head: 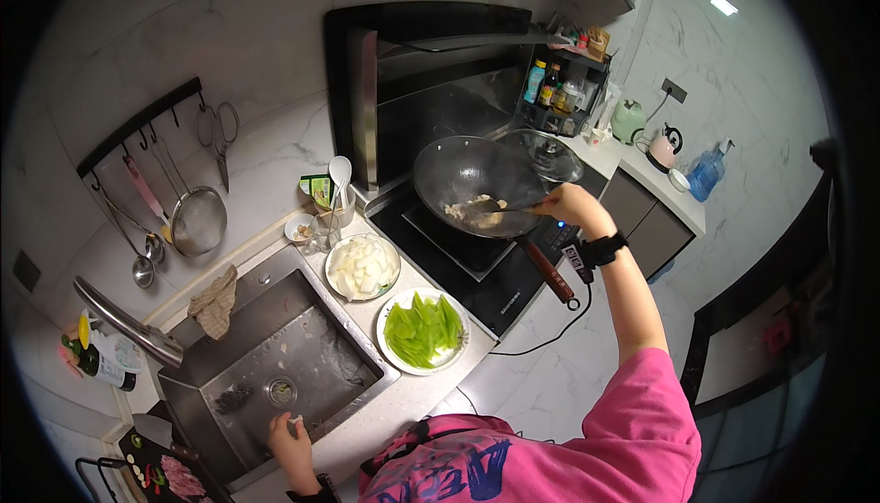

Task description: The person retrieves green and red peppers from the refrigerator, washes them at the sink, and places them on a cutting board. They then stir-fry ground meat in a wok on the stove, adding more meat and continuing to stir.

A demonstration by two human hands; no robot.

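Note:
My right hand [570, 208] grips the handle of a spatula [505, 211] whose blade rests in a dark wok [474, 166]. Pale pieces of meat [455, 211] lie in the bottom of the wok. The wok sits on a black induction cooktop [440, 255], its wooden handle [548, 270] pointing toward me. Over the front edge of a stainless steel sink [316, 338] is my left hand [291, 442], with a small whitish piece [296, 420] between thumb and fingers; what it is cannot be made out.
Beside the sink stand a plate of sliced green vegetable [423, 331], a plate of white slices [363, 267] and a small bowl [301, 228]. A glass lid [546, 156] lies behind the wok. A cutting board [155, 465] carries raw meat and a cleaver [152, 429]. The faucet [130, 321] overhangs the sink.

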